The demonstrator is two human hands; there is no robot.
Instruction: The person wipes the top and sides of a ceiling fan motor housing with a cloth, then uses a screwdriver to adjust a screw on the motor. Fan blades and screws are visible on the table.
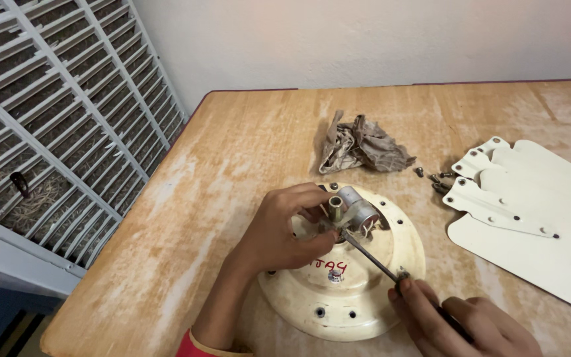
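Observation:
A round cream fan motor housing (365, 301) lies on the wooden table (246, 152). At its centre stand a short brass-coloured shaft (335, 210) and a grey cylindrical capacitor (358, 206). My left hand (282, 228) rests on the housing's middle, its fingers around the shaft and the capacitor's base. My right hand (460, 324), at the lower right, grips a screwdriver (373, 259). Its thin metal shank slants up and left, and the tip sits at the foot of the capacitor.
A crumpled brown rag (361, 145) lies behind the housing. Cream fan blades (543, 218) with brackets lie at the right, with loose dark screws (434, 178) beside them. A white louvred cooler panel (54, 125) stands along the table's left edge.

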